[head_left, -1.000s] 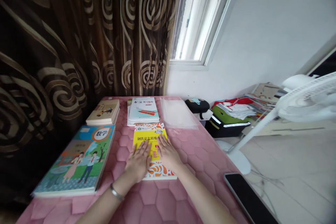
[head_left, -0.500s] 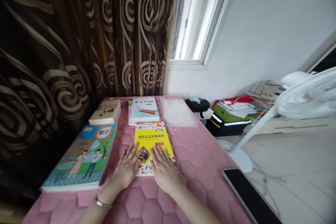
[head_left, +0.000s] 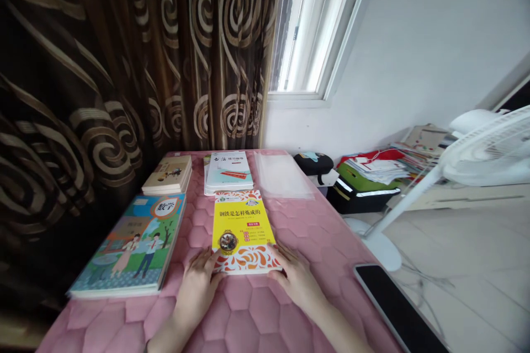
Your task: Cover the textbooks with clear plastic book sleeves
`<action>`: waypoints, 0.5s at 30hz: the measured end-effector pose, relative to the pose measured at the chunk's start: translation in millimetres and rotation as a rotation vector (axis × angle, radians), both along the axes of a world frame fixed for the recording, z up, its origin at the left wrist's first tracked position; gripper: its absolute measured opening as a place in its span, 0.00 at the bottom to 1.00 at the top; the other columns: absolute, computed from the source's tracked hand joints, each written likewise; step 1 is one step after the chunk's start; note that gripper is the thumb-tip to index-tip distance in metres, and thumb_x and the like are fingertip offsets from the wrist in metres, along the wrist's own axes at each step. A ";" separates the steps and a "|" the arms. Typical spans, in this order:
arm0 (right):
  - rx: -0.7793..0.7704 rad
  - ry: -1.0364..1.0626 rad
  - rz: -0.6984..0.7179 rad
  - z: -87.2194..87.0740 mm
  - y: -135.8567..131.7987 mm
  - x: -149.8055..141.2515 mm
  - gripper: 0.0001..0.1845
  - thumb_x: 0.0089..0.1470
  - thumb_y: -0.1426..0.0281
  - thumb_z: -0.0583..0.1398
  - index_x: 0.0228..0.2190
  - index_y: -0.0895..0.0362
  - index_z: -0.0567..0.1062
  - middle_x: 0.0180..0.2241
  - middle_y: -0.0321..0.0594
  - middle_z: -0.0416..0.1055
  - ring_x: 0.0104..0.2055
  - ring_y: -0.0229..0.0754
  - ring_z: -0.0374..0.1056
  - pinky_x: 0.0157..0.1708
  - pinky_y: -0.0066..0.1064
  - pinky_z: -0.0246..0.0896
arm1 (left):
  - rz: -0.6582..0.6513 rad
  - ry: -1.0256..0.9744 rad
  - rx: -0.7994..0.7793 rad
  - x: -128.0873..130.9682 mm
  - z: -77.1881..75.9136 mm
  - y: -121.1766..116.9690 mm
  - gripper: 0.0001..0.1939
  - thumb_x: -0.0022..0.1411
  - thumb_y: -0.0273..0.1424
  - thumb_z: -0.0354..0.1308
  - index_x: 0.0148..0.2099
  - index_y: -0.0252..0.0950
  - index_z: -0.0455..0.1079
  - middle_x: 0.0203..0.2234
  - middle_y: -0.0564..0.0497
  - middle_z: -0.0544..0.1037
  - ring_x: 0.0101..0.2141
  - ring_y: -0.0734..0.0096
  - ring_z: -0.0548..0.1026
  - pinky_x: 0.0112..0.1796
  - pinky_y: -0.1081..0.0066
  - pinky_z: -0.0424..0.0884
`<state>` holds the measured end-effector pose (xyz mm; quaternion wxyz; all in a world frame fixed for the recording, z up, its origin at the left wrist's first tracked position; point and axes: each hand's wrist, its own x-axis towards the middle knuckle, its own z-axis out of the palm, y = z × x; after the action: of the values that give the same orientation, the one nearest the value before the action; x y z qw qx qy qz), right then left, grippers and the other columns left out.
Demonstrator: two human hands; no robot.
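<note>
A yellow paperback book (head_left: 242, 220) with white and orange-red patterned ends lies flat on the pink quilted surface (head_left: 238, 309). At its lower left corner is my left hand (head_left: 199, 278), thumb along the near edge and fingers at the side. My right hand (head_left: 298, 276) holds the lower right corner the same way, its index finger over the cover. Both hands are closed on the book. Left of it lies a stack of large textbooks (head_left: 132, 242), a blue-green illustrated cover on top. Just beyond are several white booklets (head_left: 229, 171) and a stack of small tan books (head_left: 168, 174).
Clear plastic sheets (head_left: 284, 175) lie at the back right. A dark-screened phone or tablet (head_left: 397, 309) rests on the near right edge. Beyond that edge stand a white fan (head_left: 426, 182) and a black box (head_left: 360, 198). A patterned curtain (head_left: 199, 55) hangs behind.
My hands have slid from flat on the yellow book's cover outward and toward me, to its two near corners. The book has hardly moved, and more of its cover shows.
</note>
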<state>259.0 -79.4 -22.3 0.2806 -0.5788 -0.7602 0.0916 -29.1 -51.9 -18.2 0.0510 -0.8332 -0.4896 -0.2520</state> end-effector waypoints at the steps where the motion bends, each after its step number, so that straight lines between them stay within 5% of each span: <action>1: 0.010 0.013 0.000 0.8 2.4 1.7 0.35 0.52 0.77 0.59 0.60 0.47 0.64 0.58 0.42 0.67 0.61 0.48 0.62 0.57 0.45 0.62 | -0.004 -0.014 0.003 0.0 0.3 1.4 0.21 0.59 0.32 0.61 0.56 0.39 0.70 0.47 0.44 0.79 0.48 0.56 0.77 0.48 0.55 0.74; 6: 0.041 0.041 0.000 2.5 5.0 7.9 0.33 0.51 0.76 0.60 0.58 0.47 0.67 0.56 0.41 0.70 0.58 0.48 0.65 0.56 0.45 0.63 | -0.007 -0.021 0.002 0.2 4.3 0.6 0.18 0.60 0.30 0.60 0.53 0.40 0.72 0.45 0.46 0.81 0.47 0.57 0.77 0.48 0.55 0.74; 10: 0.093 0.001 0.009 -0.8 -1.0 7.3 0.31 0.54 0.70 0.61 0.59 0.50 0.66 0.56 0.44 0.70 0.59 0.49 0.64 0.56 0.46 0.63 | 0.102 0.014 -0.007 9.2 11.5 -11.0 0.19 0.59 0.28 0.60 0.53 0.41 0.72 0.53 0.43 0.75 0.52 0.53 0.73 0.50 0.52 0.71; 15: 0.149 -0.103 -0.102 13.4 -9.0 -14.7 0.27 0.54 0.61 0.61 0.55 0.50 0.70 0.65 0.47 0.55 0.65 0.58 0.54 0.58 0.53 0.58 | 0.041 0.031 0.006 35.1 27.1 -18.6 0.17 0.59 0.27 0.60 0.50 0.45 0.74 0.62 0.46 0.65 0.60 0.48 0.64 0.56 0.44 0.62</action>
<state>244.3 -88.5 -8.9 0.2878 -0.5983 -0.7478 -0.0092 6.0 -70.5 8.9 0.0662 -0.8266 -0.5052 -0.2392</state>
